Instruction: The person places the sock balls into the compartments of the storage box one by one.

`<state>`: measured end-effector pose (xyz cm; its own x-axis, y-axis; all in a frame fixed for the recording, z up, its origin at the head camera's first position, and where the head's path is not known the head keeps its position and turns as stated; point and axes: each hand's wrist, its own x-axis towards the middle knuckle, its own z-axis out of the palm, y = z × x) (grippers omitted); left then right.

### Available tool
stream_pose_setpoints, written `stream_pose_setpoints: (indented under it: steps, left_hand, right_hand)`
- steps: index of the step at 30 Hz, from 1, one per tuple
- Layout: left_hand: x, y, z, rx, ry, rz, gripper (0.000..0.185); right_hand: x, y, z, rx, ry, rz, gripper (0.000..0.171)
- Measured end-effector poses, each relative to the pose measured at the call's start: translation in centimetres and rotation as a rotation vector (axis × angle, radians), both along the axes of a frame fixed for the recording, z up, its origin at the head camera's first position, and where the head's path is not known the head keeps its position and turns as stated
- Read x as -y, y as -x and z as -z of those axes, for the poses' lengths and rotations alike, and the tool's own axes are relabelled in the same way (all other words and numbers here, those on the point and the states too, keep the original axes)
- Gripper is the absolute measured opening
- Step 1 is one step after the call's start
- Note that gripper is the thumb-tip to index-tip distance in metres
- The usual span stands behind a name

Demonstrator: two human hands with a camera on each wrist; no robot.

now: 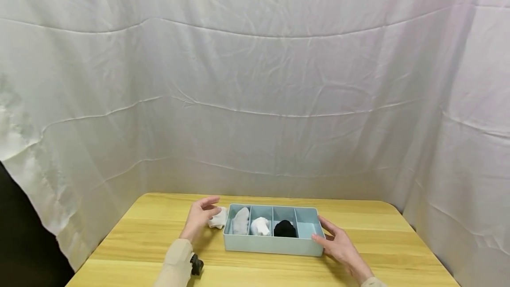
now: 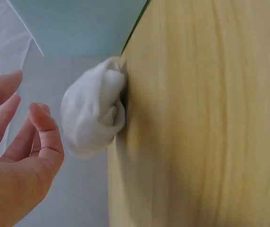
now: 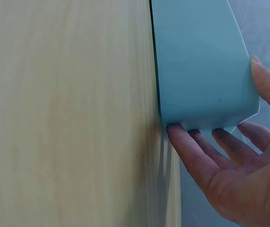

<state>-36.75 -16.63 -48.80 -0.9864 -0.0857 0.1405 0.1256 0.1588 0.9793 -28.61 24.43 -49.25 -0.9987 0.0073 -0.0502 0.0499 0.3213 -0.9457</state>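
Observation:
A light blue divided tray (image 1: 274, 245) stands on the wooden table (image 1: 151, 234). Its compartments hold a grey sock (image 1: 241, 221), a white sock (image 1: 260, 226) and a black sock (image 1: 284, 229); the rightmost one is empty. A rolled white sock (image 1: 218, 219) (image 2: 94, 113) lies on the table against the tray's left end. My left hand (image 1: 204, 212) (image 2: 23, 118) hovers just beside it, fingers relaxed and apart, touching nothing. My right hand (image 1: 330, 235) (image 3: 220, 142) rests against the tray's (image 3: 201, 61) right end, fingers straight under its corner and thumb on the side.
White cloth (image 1: 255, 101) hangs close behind and on both sides of the table. A small black wrist camera (image 1: 196, 265) sits on my left sleeve. A dark gap (image 1: 24, 242) shows at the far left. Bare tabletop (image 2: 196, 118) lies around the tray.

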Motion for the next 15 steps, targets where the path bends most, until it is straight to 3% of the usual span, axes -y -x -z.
stream_pose_setpoints:
  steps: [8, 15]
  left_hand:
    - [0.69, 0.46, 0.47, -0.009, 0.055, -0.031, 0.041]
    - [1.05, 0.55, 0.89, 0.059, 0.052, -0.044, 0.046]
  right_hand:
    - [-0.02, 0.05, -0.08, 0.006, -0.030, 0.006, 0.080]
    - [0.03, 0.17, 0.03, 0.014, -0.013, 0.006, 0.080]
